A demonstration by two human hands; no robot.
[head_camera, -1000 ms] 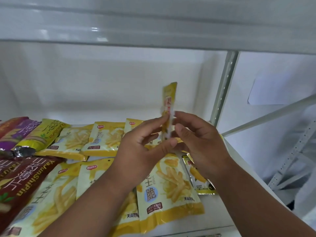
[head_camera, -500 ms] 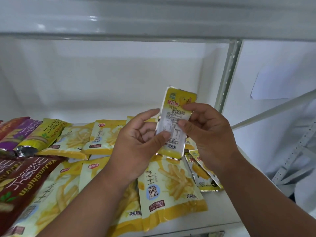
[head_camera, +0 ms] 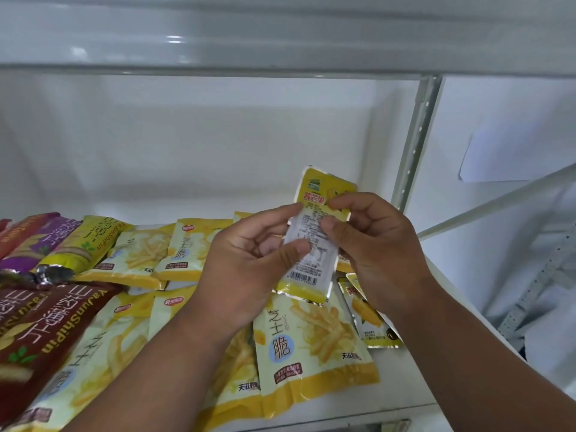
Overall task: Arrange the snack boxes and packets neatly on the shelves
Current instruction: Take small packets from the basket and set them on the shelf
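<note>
Above the white shelf spread with yellow fries packets, the left hand and right hand both pinch 1 small yellow mango packet upright between thumbs and curled fingers, its printed back facing the camera.

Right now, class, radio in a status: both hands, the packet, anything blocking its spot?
Left hand and right hand both pinch small yellow packet, held upright above shelf. Matching packets lie below right. Nothing visibly blocking.
</note>
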